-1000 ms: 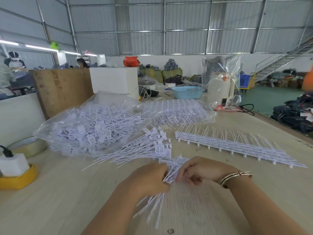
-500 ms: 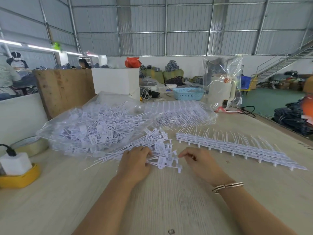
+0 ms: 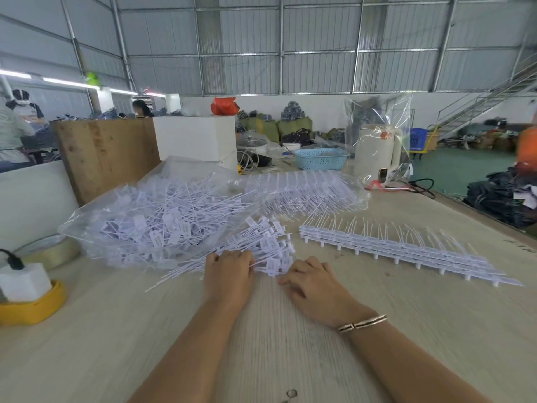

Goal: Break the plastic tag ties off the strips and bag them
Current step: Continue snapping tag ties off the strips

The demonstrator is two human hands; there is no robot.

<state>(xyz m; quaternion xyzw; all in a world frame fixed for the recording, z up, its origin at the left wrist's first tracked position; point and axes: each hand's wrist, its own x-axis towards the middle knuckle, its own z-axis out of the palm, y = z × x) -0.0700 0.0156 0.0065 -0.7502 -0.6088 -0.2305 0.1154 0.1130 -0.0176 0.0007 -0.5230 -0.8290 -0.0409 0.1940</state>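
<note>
Tag ties (image 3: 255, 251) lie under both hands' fingers (image 3: 232, 255).

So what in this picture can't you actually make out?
- Print on the small tags of the loose ties: too small and blurred in the head view.
- Left hand fingertips: buried among the ties, so its grip is unclear.
- Contents deep in the clear bag: hidden by glare and the pile itself.
- Stacked strips: how many layers, too fine to count.

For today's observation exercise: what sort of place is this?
Probably a garment factory floor: corrugated metal walls, dark folded clothing piled at right, and a wooden worktable heaped with white plastic tag ties.
</note>
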